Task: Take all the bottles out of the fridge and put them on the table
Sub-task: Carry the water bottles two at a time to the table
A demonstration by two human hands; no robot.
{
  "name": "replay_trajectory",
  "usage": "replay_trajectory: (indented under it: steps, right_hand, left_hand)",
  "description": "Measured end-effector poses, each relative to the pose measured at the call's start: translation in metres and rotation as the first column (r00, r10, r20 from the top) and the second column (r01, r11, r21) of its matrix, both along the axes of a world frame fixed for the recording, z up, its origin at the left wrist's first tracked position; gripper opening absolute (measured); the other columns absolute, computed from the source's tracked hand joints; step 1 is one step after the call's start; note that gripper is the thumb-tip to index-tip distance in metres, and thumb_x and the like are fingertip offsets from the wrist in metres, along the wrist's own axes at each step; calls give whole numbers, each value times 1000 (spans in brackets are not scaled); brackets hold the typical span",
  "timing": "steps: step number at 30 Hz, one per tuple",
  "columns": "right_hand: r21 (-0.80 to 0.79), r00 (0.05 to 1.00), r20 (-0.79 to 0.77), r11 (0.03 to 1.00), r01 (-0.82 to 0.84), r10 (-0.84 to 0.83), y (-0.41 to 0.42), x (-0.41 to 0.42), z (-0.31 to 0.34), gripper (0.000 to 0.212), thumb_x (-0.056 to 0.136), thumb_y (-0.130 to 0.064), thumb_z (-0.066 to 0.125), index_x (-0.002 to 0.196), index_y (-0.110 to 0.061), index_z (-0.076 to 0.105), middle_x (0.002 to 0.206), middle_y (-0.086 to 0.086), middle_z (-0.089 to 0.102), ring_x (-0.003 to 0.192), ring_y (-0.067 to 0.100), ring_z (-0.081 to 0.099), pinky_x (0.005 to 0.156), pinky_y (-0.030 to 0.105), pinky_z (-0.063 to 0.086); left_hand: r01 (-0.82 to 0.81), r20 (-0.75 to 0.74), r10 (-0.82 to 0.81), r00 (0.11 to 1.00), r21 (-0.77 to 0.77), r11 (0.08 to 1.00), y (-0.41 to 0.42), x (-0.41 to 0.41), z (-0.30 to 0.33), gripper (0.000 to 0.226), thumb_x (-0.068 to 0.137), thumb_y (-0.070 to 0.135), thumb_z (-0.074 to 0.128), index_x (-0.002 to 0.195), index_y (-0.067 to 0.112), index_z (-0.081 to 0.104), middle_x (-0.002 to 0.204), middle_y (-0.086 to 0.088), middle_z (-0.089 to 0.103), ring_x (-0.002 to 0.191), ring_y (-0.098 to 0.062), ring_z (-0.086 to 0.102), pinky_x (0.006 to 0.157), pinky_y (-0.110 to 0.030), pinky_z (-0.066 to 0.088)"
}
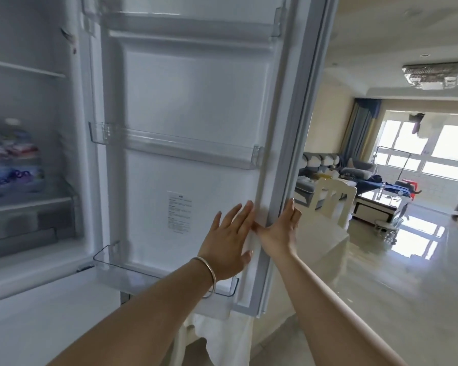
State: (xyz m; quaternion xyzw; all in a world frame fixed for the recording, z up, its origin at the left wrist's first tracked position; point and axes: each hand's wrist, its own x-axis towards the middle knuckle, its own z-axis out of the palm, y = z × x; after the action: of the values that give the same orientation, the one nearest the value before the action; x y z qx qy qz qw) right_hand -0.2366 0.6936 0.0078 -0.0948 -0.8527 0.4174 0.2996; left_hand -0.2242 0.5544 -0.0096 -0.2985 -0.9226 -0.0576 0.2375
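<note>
Left grip open flat on fridge door, right grip pinching its edge

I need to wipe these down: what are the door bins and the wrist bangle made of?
Door bins: clear, glossy rigid plastic by the look; the white fridge door liner shows through them. Bangle: thin, silvery, shiny band, probably metal; which metal I cannot tell.
</note>
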Motion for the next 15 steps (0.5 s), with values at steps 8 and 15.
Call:
replay_trajectory:
  steps: [8,15]
  right_hand:
    - [10,983,-45,984,176,-176,-22,4,-10,107,71,-45,75,149,-8,12,150,16,21,137,34,21,113,41,22]
    - [97,893,-426,974,207,-147,-106,23,-36,70,74,-18,70,136,-10,40,144,17,33,129,30,26,105,53,35]
  left_hand:
    - [-29,39,19,999,253,967,-6,6,9,72,88,29,50,150,21,15,159,6,15,148,-15,8,121,-39,10]
    - [-325,134,301,944,529,784,-103,5,-2,52,86,22,54,137,21,43,137,1,49,128,-20,41,100,-32,39]
